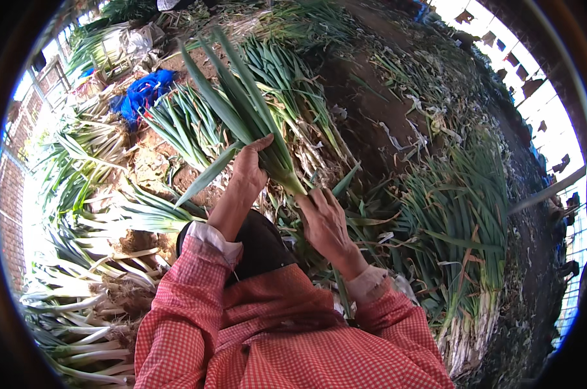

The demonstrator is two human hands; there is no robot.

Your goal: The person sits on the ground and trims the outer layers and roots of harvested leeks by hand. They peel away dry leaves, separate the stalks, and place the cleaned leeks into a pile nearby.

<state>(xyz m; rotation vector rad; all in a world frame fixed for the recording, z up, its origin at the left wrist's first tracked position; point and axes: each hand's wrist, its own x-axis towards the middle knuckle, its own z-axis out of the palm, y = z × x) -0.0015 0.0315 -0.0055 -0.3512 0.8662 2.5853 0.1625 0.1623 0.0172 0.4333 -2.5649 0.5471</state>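
Note:
My left hand (250, 165) is closed around the green leaves of a large green onion (254, 116), its thumb lying across them. The leaves fan out away from me, and one bends down to the left below my wrist. My right hand (322, 219) has its fingers at the pale stem, just under where the leaves part; the lower end of the stem is hidden behind that hand. Beyond my hands lie a bundle of green onions (293, 92) and a smaller bunch (189, 124) on the soil.
Piles of green onions with white stems and roots (89, 311) lie at the left. A large heap (454, 219) lies at the right. Blue netting (145, 95) rests on the soil at the upper left. Leaf scraps (419, 112) cover ground at the upper right. Wire fencing (16, 194) borders the left.

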